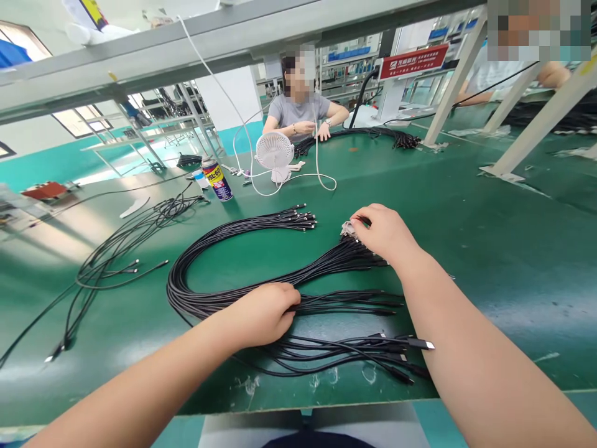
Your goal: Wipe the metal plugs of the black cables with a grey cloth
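A long bundle of black cables (186, 264) curves in a U on the green table, with silver plug ends toward the right. My left hand (275, 311) is closed around some black cables (349, 301) at the bundle's near side; its fingertips are partly hidden. At the far right end of the bundle, my right hand (385, 231) pinches beside a small pile of whitish, clear pieces (347, 229) lying over the plug ends. Whatever its fingertips hold is too small to make out. Closer to me, another group of black cables (336, 353) passes under my right forearm.
Loose black cables (100, 261) lie tangled at the left. Behind the bundle stand a spray can (218, 182) and a small white fan (276, 155) with a white cord. Across the table a person (301, 106) sits by more cables (373, 132). White posts (536, 112) rise at the right.
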Demonstrator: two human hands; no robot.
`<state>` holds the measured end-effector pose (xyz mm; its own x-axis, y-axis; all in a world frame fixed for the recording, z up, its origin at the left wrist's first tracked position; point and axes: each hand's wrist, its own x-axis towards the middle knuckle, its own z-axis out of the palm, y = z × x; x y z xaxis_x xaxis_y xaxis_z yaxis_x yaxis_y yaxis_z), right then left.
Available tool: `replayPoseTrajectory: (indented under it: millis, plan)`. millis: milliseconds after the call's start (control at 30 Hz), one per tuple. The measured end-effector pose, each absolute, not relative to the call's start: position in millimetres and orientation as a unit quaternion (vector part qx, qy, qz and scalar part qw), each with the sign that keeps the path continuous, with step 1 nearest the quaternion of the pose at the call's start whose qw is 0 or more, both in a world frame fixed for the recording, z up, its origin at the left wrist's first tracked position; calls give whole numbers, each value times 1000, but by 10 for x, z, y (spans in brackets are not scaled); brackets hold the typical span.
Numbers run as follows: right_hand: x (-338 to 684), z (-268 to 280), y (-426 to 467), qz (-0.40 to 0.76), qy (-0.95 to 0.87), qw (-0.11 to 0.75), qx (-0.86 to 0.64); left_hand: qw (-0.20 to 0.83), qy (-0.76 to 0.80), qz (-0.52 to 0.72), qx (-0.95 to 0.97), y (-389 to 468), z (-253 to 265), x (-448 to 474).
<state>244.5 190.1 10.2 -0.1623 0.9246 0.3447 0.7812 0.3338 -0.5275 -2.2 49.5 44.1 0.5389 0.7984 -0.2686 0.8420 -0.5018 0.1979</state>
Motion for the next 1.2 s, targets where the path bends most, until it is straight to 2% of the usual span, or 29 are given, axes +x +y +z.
replayPoseTrajectory:
  millis: [100,233,500,600,767,900,1067,1200]
  plan:
    - [2475,79,1930,119,-754,314,-565,191,436,-19,879,501,379,25]
    - [2502,44,1975,116,-758,320,-556,230,422,-16,877,511,352,138]
    - [2434,117,1940,86,-761,349,-540,285,506,65,811,785,370,571]
    - [2434,124,1950,88,-749,362,-548,406,545,86,729,962,344,766]
    - [2534,65,2009,109,-723,374,-571,433,535,119,716,1235,100,955]
    - [2576,14,2055,133,-712,392,-568,512,527,163,658,1342,-72,822]
    - [2373,26,1995,190,-703,429,-534,679,468,354,442,1265,-12,557]
    - [2178,101,1870,278,-715,414,-490,711,420,402,395,1197,30,522]
